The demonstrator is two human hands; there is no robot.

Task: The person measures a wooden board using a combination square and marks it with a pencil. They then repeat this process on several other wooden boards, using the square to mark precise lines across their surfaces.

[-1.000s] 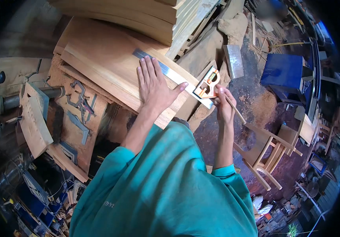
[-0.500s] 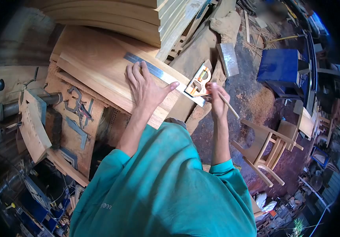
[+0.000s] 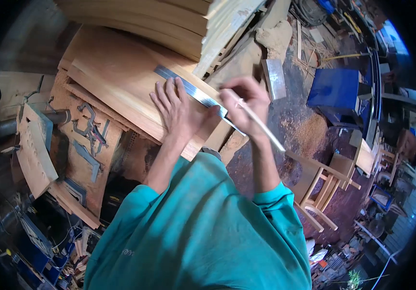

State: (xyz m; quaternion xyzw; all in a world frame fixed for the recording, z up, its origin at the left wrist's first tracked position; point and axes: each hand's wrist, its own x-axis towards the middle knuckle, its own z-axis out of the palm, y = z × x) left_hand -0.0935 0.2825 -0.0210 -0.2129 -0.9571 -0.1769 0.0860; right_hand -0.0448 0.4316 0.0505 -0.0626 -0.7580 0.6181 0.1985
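Observation:
A wide wooden board [image 3: 116, 72] lies in front of me with the steel blade of a combination square [image 3: 197, 93] flat across it. My left hand [image 3: 178, 113] is spread on the board, its fingertips and thumb touching the blade and its fingers stretched out. Close to the blade's right end, my right hand [image 3: 249, 104] is closed around a light-coloured pencil [image 3: 267, 129], whose rear end points down to the right. The fingers hide the pencil's tip, and this hand also covers the square's head. Motion blurs the right hand slightly.
Stacked curved timber [image 3: 135, 17] stands just beyond the board. Clamps [image 3: 91, 128] lie on a dusty surface to the left. On the right are a blue metal box [image 3: 336, 88], a sawdust pile [image 3: 314, 133] and a wooden chair [image 3: 321, 188] on the floor.
My right hand has moved left and up with the pencil, from beside the square's head to over the blade's right end. My left hand stays pressed on the blade and board.

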